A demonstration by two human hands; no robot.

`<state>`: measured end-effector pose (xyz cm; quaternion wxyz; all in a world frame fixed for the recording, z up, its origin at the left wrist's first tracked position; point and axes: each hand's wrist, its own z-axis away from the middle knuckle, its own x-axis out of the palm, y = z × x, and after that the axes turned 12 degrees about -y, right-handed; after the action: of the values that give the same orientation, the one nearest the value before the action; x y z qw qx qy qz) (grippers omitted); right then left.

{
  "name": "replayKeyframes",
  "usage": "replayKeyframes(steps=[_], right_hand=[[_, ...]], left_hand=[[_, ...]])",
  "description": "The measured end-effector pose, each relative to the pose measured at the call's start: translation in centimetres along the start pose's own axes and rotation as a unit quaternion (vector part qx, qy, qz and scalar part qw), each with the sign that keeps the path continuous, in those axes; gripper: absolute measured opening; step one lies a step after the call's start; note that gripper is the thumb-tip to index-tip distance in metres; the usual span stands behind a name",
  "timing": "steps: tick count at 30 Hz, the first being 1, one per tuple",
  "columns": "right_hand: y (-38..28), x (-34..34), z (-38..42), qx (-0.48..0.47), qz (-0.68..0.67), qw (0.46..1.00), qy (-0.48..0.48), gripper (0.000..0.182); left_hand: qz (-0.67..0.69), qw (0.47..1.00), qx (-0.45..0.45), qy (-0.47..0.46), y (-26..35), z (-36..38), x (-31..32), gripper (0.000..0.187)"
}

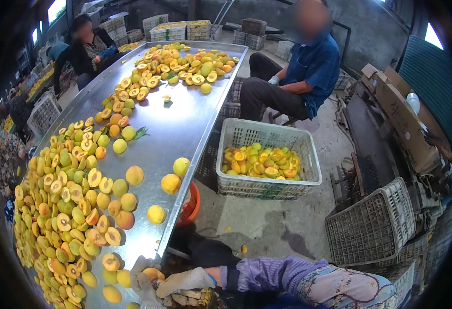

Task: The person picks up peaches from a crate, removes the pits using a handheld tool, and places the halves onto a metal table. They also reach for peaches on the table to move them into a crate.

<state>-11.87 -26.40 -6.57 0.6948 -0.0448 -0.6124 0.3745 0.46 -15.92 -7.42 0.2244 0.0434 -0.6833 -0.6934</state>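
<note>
At the bottom edge, my two gloved hands are close together beside the metal table's corner. My left hand (144, 286), in a dirty grey glove, is closed around a yellow peach (154, 274). Against that peach rests my right hand (189, 282), in a paler glove, with its fingers curled; what they hold is hidden. A purple striped sleeve covers my right arm. Just left of my hands, whole and halved peaches (111, 261) lie on the metal table (156, 129), many halves showing their stones.
A pale plastic crate (269, 188) of peach halves stands on the floor, with an orange bucket (190, 203) by the table. One person (308, 72) sits across at right, another (89, 51) at the far left. A tilted crate (370, 226) and cardboard (406, 113) are at right.
</note>
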Motion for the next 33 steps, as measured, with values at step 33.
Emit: replayKeyframes(steps=[33], right_hand=[[1.4, -1.0, -1.0, -0.006, 0.021, 0.999, 0.041, 0.039]], left_hand=[[0.001, 0.996, 0.062, 0.060, -1.1, -0.9, 0.6, 0.073]])
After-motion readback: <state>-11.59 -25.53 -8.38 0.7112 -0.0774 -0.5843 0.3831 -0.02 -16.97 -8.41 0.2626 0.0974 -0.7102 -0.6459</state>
